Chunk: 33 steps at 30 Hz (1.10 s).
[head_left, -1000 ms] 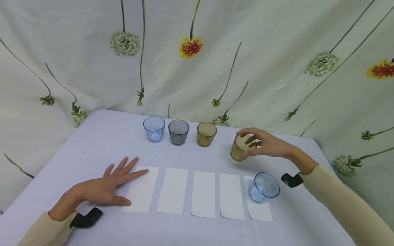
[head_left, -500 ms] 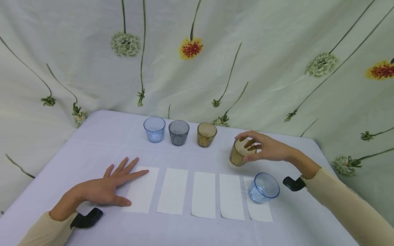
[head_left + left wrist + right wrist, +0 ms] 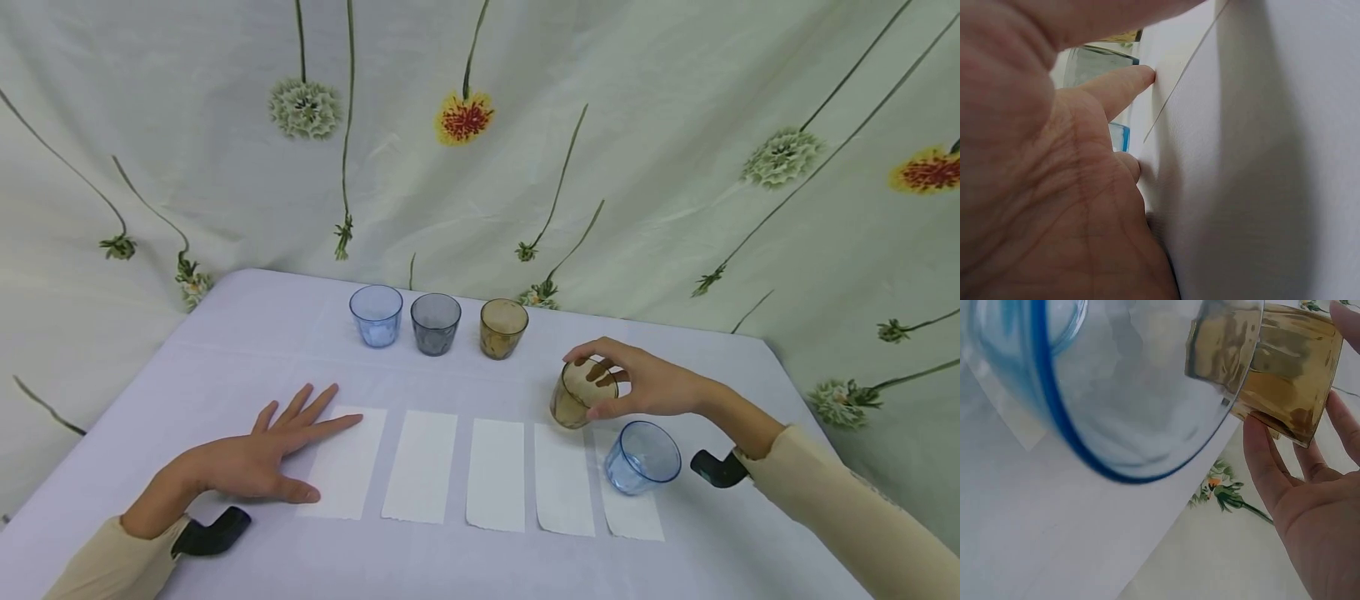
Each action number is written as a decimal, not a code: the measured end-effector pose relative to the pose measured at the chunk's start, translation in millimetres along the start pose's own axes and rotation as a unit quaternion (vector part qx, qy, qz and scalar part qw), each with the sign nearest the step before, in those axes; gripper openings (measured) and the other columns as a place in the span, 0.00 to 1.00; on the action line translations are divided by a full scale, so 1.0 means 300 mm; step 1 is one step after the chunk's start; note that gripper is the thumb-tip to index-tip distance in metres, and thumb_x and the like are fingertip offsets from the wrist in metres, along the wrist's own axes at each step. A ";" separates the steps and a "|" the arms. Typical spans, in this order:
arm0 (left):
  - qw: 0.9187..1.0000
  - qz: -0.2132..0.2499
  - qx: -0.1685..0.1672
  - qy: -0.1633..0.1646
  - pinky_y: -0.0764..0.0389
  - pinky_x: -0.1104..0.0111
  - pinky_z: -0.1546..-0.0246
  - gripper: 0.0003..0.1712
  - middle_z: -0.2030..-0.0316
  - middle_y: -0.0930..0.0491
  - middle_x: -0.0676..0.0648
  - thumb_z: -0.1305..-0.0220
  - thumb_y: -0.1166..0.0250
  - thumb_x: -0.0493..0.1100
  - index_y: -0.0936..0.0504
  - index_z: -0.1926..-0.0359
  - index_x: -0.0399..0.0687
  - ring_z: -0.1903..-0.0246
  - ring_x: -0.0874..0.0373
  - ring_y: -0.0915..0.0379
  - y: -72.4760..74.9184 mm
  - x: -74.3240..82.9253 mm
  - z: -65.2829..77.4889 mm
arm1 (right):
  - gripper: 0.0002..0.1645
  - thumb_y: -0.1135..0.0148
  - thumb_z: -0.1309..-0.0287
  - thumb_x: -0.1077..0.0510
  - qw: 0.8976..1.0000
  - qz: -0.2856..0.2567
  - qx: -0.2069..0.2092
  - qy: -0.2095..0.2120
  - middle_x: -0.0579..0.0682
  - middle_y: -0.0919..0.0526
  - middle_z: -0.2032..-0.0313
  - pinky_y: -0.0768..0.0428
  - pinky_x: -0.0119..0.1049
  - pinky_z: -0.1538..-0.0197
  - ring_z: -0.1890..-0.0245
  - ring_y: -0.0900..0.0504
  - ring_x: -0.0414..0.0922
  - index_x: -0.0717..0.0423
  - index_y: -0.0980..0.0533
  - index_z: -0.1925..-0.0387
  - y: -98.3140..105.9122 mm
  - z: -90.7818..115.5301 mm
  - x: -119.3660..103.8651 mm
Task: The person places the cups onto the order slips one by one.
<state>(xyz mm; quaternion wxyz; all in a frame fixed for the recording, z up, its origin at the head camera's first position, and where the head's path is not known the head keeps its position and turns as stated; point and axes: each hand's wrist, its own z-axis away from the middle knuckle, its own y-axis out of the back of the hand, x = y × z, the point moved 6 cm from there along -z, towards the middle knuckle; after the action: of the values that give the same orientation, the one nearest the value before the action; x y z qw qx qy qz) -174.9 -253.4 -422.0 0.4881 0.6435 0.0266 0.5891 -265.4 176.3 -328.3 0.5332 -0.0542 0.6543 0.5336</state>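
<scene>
In the head view my right hand (image 3: 645, 379) grips an amber glass (image 3: 573, 400) by its rim, thumb on the near side and fingers on the far side. The glass hangs over the far end of the fourth paper strip (image 3: 566, 492). The right wrist view shows the amber glass (image 3: 1291, 375) between thumb and fingers, partly behind a blue glass. That blue glass (image 3: 633, 467) stands on the rightmost strip (image 3: 637, 521), just below my right hand. My left hand (image 3: 258, 458) rests spread on the table, index fingertip and thumb on the leftmost strip (image 3: 348, 467).
Along the back stand a blue glass (image 3: 377, 321), a grey glass (image 3: 435, 329) and another amber glass (image 3: 502, 333). Two more paper strips lie mid-row, one left (image 3: 422, 467) and one centred (image 3: 497, 475). A flowered cloth (image 3: 637, 208) hangs behind the table.
My right hand has brought the amber glass nearer and slightly left, from behind the strips to the far end of the fourth one. The left hand has stayed put.
</scene>
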 end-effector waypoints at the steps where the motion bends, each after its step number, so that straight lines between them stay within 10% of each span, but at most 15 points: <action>1: 1.000 0.000 -0.001 0.001 0.88 0.32 0.38 0.49 0.21 0.73 0.35 0.44 0.28 0.57 0.41 0.24 0.67 0.27 0.29 0.91 -0.001 0.000 -0.001 | 0.41 0.26 0.44 0.54 1.000 0.001 -0.004 0.003 0.49 0.33 0.32 0.28 0.60 0.37 0.40 0.26 0.55 0.44 0.36 0.32 -0.008 0.002 -0.005; 33: 1.000 -0.004 0.001 0.004 0.88 0.32 0.38 0.49 0.21 0.72 0.34 0.44 0.28 0.57 0.40 0.24 0.68 0.27 0.28 0.90 0.001 0.000 -0.004 | 0.42 0.25 0.45 0.51 0.998 0.019 -0.047 0.031 0.48 0.30 0.36 0.24 0.52 0.38 0.42 0.24 0.54 0.47 0.35 0.32 -0.137 0.044 -0.047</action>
<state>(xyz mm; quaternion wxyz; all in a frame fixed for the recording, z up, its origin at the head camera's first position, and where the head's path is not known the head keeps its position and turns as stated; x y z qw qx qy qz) -175.9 -252.8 -421.9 0.4894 0.6416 0.0316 0.5898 -224.6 161.7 -342.1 0.4990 -0.0833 0.6456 0.5721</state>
